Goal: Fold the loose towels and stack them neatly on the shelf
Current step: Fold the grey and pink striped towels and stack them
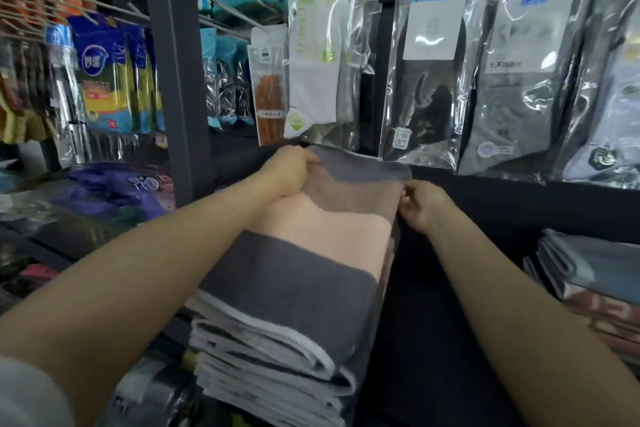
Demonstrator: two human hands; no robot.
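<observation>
At the far left of the frame packets of cloths [104, 80] hang on hooks beside a dark shelf post [180, 73]. Just right of the post, in the middle of the frame, the left hand [289, 172] lies on the far left corner of the top towel [322, 229], fingers curled over its edge and gripping it. That towel, banded in grey, brown and peach, lies flat on a tall stack of folded towels [270, 350] that runs from lower centre up toward the back of the shelf. The right hand [420, 204] pinches the towel's right edge near the far corner, thumb and fingers closed on the cloth. To do this step well, both hands should probably pull the far edge taut and square it with the layers below, so no corner overhangs. Bagged socks [433, 80] hang above, close enough to snag. At the right edge sits a second pile of towels [588, 274].
</observation>
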